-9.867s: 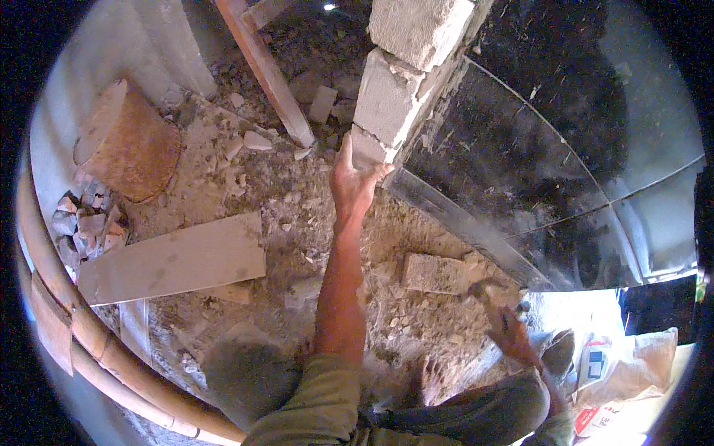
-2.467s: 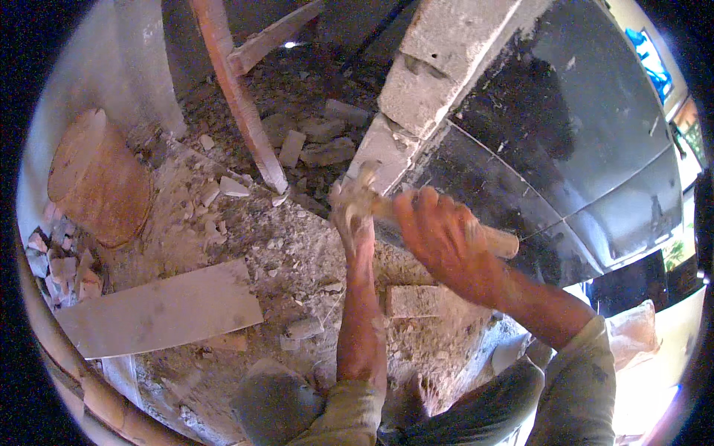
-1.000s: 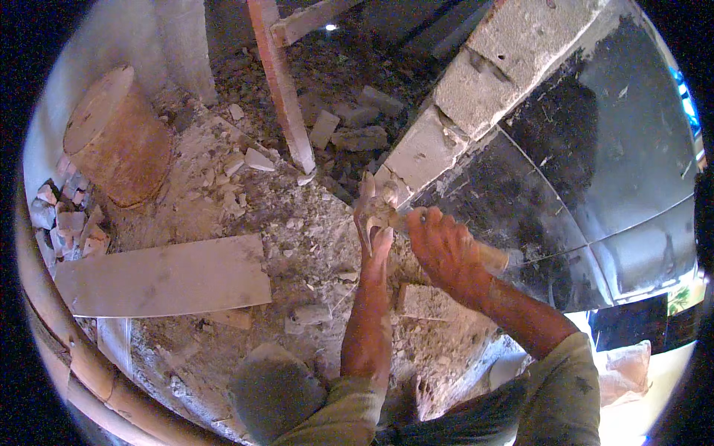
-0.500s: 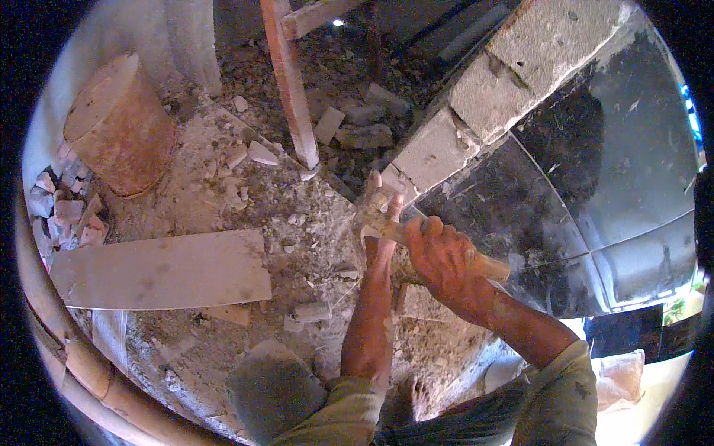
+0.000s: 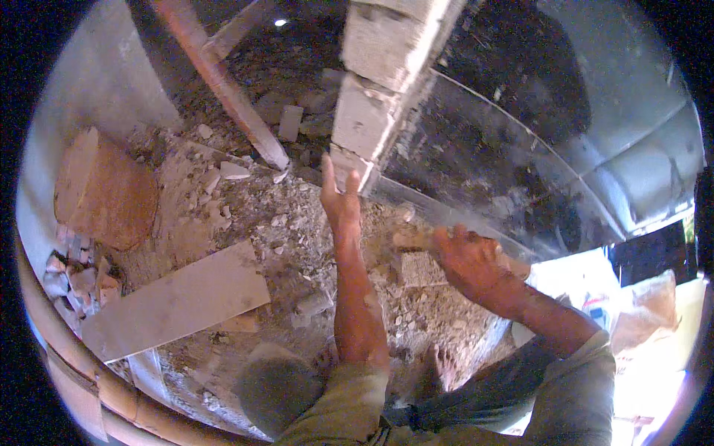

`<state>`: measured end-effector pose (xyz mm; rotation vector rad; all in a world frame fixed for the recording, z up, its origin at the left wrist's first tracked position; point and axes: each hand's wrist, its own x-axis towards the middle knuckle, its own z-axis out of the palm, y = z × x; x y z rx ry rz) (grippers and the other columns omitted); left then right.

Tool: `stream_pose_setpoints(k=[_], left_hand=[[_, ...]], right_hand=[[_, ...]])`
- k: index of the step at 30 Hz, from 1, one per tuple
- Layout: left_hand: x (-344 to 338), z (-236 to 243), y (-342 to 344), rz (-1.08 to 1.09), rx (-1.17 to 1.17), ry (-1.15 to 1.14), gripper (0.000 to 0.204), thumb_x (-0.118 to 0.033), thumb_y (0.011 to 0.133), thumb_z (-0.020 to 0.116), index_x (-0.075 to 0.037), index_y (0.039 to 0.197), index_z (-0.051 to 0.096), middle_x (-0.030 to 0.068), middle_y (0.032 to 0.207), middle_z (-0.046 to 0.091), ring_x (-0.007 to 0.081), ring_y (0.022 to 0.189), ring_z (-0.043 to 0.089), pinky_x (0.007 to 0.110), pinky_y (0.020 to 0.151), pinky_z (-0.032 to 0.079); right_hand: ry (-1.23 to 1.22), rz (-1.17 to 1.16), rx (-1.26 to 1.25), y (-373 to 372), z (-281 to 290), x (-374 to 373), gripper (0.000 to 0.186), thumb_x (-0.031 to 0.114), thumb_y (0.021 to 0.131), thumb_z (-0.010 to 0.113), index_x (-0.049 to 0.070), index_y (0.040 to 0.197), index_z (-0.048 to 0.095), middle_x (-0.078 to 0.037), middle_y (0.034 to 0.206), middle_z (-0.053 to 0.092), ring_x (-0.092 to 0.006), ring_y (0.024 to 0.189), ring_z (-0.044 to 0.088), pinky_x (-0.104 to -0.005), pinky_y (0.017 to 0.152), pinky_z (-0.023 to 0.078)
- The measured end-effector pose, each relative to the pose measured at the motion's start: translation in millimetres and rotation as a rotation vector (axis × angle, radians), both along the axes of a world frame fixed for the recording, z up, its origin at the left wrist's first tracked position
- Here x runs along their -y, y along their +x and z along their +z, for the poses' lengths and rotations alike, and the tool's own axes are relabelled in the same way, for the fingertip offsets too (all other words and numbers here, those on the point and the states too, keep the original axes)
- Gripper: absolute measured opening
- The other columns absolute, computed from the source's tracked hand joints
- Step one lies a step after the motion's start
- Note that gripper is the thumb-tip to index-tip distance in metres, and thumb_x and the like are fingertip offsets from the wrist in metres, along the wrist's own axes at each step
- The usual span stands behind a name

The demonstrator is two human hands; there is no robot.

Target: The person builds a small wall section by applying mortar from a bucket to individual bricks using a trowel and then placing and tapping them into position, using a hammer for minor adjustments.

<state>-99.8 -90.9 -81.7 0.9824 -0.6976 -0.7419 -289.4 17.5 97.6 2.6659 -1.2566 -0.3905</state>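
Note:
My left hand [image 5: 342, 204] reaches up to the near end of a narrow wall of pale bricks. Its thumb and a finger stretch apart against the end brick [image 5: 349, 162]; the other fingers are hidden, and I see no closed grip. My right hand [image 5: 476, 269] is closed round a wooden handle [image 5: 513, 265], away to the right of the wall. The handle's far end juts out left of the fist and is blurred, so the kind of tool cannot be made out. Below that end lies a loose pale brick [image 5: 422, 269] on the rubble.
Dark glossy panels [image 5: 491, 149] run along the wall's right side. A slanting wooden post [image 5: 238, 111] stands ahead left. Farther left are a rusty, dusty container [image 5: 108, 189], a flat pale board [image 5: 178, 301] and broken bricks [image 5: 82, 279]. Rubble covers the ground around my arms.
My hands have come apart: the right has moved right and slightly down with the wooden-handled tool, while the left stays at the wall's end. The view has turned, so the wall appears steeper.

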Motion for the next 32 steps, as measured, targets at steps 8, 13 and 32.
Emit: stream_pose_setpoints(k=[8, 13, 32], left_hand=[[-6, 16, -3, -0.066, -0.075, -0.068, 0.071, -0.009, 0.088, 0.061, 0.007, 0.145, 0.023, 0.0197, 0.152, 0.026, 0.0269, 0.139, 0.028, 0.036, 0.114, 0.022], [-13, 8, 1, 0.002, -0.199, 0.056, 0.069, -0.017, 0.09, 0.061, 0.0, 0.147, 0.025, 0.0146, 0.153, 0.028, 0.0293, 0.138, 0.032, 0.044, 0.111, 0.028], [-39, -29, 12, 0.072, -0.135, 0.281, 0.072, -0.038, 0.09, 0.061, -0.012, 0.149, 0.027, 0.0107, 0.154, 0.025, 0.0343, 0.141, 0.023, 0.058, 0.108, 0.026]], right_hand=[[0.166, -0.244, 0.153, -107, -13, -20, 0.032, 0.028, 0.092, 0.056, 0.004, 0.11, 0.046, -0.024, 0.095, 0.057, -0.0391, 0.071, 0.064, -0.0507, 0.056, 0.051], [0.174, -0.323, 0.228, -148, -45, -39, 0.033, 0.028, 0.089, 0.059, 0.005, 0.108, 0.047, -0.023, 0.094, 0.058, -0.0403, 0.07, 0.063, -0.0517, 0.058, 0.051], [0.715, -0.826, 0.863, -208, -195, -181, 0.035, 0.032, 0.088, 0.063, 0.002, 0.104, 0.055, -0.018, 0.087, 0.06, -0.033, 0.077, 0.062, -0.0448, 0.061, 0.045]])
